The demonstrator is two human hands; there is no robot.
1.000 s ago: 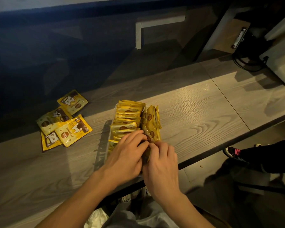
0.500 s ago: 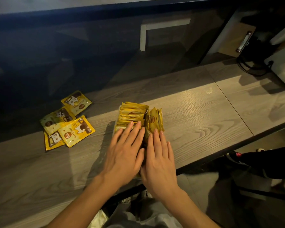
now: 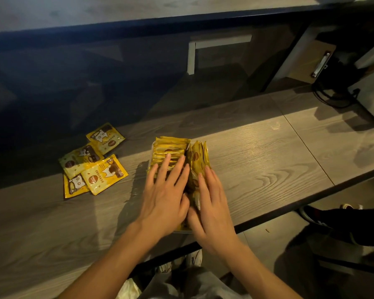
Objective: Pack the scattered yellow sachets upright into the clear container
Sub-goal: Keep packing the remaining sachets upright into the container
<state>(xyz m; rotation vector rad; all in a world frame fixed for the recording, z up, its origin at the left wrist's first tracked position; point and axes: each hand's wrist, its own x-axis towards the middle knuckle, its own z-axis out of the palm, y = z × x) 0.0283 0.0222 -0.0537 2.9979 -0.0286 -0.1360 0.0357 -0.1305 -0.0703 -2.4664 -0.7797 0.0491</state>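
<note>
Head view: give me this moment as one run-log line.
left hand: flat on packed sachets | right hand: flat on right-hand row | clear container: nearly full | loose sachets: four, flat on table, unpacked

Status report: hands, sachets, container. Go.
Left hand and right hand flat on packed sachets in clear container. Four loose sachets left of it. Nothing obstructing.

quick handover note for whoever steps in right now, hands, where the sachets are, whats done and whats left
Left hand: open, fingers flat on the packed sachets in the clear container.
Right hand: open, flat against the right-hand row of sachets.
Done: most sachets stand upright in the container, in two rows.
Left: four loose sachets lie flat on the table, to the left of the container. Pack those upright too.
</note>
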